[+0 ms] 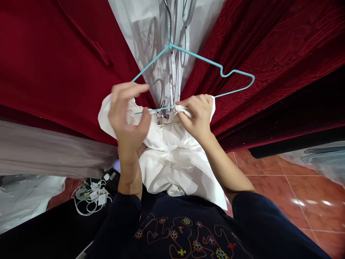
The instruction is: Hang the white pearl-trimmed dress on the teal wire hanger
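A light-blue wire hanger hangs in front of me, its left part passing behind my left hand and its lower bar running through the neck of a white dress. My right hand is closed on the dress's right shoulder, fingers pinching the fabric at the neckline, with the hanger's notched right end sticking out beyond. Blurred by motion, my left hand is raised over the left sleeve with thumb and fingers apart, and I see nothing between them. The dress drapes down against my body.
Dark red garments hang at left, and patterned red velvet at right. White hangers are lined up behind. At lower left, white cables and a lit phone lie on a black surface. Reddish floor tiles show at right.
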### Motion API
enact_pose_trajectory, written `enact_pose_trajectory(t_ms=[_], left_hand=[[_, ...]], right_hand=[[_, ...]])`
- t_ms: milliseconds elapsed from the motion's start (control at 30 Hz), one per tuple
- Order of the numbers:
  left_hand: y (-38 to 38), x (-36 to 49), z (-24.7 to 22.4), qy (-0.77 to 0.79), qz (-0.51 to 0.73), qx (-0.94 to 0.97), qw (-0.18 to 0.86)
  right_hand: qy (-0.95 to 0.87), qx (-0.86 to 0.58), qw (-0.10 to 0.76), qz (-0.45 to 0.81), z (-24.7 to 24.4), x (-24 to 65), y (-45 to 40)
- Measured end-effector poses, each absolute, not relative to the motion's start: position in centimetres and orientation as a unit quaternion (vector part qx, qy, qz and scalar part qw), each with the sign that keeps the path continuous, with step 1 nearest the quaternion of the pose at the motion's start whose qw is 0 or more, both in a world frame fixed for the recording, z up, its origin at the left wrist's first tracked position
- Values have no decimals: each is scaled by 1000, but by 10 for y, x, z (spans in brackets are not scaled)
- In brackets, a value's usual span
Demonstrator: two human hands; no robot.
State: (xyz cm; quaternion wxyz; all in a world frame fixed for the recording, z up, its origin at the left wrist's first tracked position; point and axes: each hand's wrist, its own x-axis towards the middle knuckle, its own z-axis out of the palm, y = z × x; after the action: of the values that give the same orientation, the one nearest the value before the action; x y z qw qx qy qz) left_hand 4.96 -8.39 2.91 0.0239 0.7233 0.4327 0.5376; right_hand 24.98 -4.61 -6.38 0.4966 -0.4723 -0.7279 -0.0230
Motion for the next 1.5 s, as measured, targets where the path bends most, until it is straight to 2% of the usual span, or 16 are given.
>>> enact_pose_trajectory(t_ms=[100,167,233,367,433,633,833,967,1100,1367,1500], left_hand=[[-76,65,12,447,408,792,82],[-68,72,-2,481,324,812,69],[-63,77,-12,514,292,805,45],[-64,81,-13,522,310,792,65],[-65,79,-9,517,314,791,91],[-65,75,-3,520,313,783,139],[-69,76,1,528,308,776,155],[-71,75,6,535,276,782,161],[-71,75,6,540,271,782,151],[-68,75,2,519,281,795,140],[-66,72,-2,515,277,803,115]], right_hand=[[-727,-474,497,-26,-65,249,-45],[-728,-473,496,-32,-64,251,-45],[-738,-450,503,-29,-64,255,-46],[-699,-364,614,-38,-77,267,-55],[-642,-371,667,-72,-90,276,-60],[-540,-490,682,-58,-107,330,-46],[-473,-492,725,-94,-60,401,-3],[-518,-475,709,-58,-22,405,6],[-571,-458,681,-23,2,372,-3],[-632,-428,647,10,16,321,-11],[-669,-444,593,51,19,326,-19]])
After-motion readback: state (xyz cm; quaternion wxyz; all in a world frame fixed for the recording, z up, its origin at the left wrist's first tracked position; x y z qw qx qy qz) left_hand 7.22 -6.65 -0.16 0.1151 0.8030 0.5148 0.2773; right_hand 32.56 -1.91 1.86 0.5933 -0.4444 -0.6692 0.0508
